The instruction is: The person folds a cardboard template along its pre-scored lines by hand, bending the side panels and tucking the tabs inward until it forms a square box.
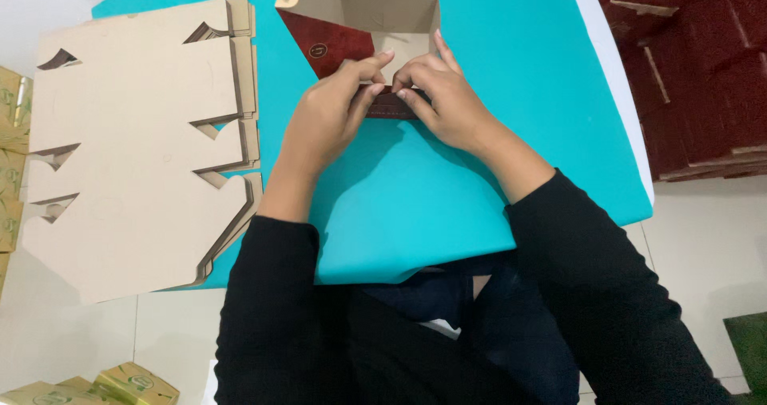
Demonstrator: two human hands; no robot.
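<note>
A half-folded cardboard box (375, 23), brown inside and dark red outside, stands on the turquoise table (415, 197) at the far middle. My left hand (327, 113) and my right hand (435, 97) press together on the box's near dark red flap (389, 105), fingers pinching its edge. Both thumbs and forefingers meet over the flap. The box's far walls stand up; its top flaps run out of view.
A stack of flat die-cut cardboard blanks (136, 141) lies on the table's left side. Green-and-gold folded boxes (12, 157) sit at the left edge and on the floor at the lower left (128, 385). Dark red flat boxes (703, 69) are piled at the right.
</note>
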